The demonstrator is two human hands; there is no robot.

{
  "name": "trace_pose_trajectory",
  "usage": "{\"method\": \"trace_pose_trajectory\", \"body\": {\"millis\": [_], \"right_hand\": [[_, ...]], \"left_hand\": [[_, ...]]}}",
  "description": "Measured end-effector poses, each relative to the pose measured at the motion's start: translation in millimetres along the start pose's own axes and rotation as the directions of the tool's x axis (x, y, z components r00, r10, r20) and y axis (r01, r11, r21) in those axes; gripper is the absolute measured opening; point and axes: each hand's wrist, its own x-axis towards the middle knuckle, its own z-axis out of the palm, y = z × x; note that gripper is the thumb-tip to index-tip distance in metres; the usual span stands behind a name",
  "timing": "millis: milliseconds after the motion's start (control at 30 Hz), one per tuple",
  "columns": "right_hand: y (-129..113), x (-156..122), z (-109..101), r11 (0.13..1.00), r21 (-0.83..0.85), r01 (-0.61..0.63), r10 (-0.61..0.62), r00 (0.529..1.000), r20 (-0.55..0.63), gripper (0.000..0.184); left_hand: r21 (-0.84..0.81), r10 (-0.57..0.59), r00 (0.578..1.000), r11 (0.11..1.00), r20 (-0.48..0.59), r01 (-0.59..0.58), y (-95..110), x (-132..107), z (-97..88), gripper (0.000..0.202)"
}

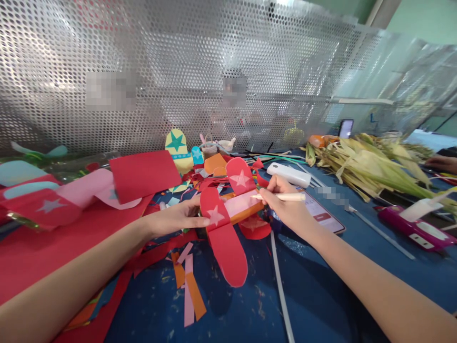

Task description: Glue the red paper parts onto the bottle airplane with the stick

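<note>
A paper aeroplane with red wings bearing pale stars and a pink-and-orange body rests on the blue table. My left hand grips its left side by the wing root, fingers closed on it. My right hand is closed round a cream pen-like stick, its tip touching the plane's body near the upper wing.
Red paper sheets and coloured scraps lie at left. A yellow star-marked cutout, a white device, a phone, corn husks, a magenta tool. Perforated metal screen behind; people sit beyond it.
</note>
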Motion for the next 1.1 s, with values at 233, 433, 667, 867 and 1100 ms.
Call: {"method": "trace_pose_trajectory", "body": {"millis": [233, 433, 667, 867, 1100], "right_hand": [[0.2, -0.2, 0.2, 1.0, -0.015, 0.017, -0.017, 1.0, 0.004, 0.023], [2.0, 0.3, -0.2, 1.0, -0.025, 0.012, -0.012, 1.0, -0.007, 0.024], [0.0, 0.7, -0.6, 1.0, -0.028, 0.001, -0.002, 1.0, -0.013, 0.024], [0.9, 1.5, -1.3, 0.999, -0.043, -0.002, 0.002, 1.0, -0.005, 0.024], [3.9, 2.0, -1.7, 1.0, -0.023, 0.012, -0.012, 1.0, 0.001, 0.024]], "left_hand": [[-0.064, 0.048, 0.998, 0.997, 0.04, -0.046, 0.8, 1.4, 1.5, 0.058], [-0.094, 0.066, 0.996, 0.994, 0.056, -0.06, -0.5, 2.0, 0.9, 0.061], [-0.088, 0.057, 0.998, 0.995, 0.042, -0.053, -0.5, 2.8, 0.5, 0.059], [-0.109, 0.064, 0.997, 0.992, 0.045, -0.059, -0.3, 2.6, 1.3, 0.059], [-0.095, 0.076, 0.997, 0.993, 0.032, -0.072, -0.8, 2.3, 1.4, 0.058]]}}
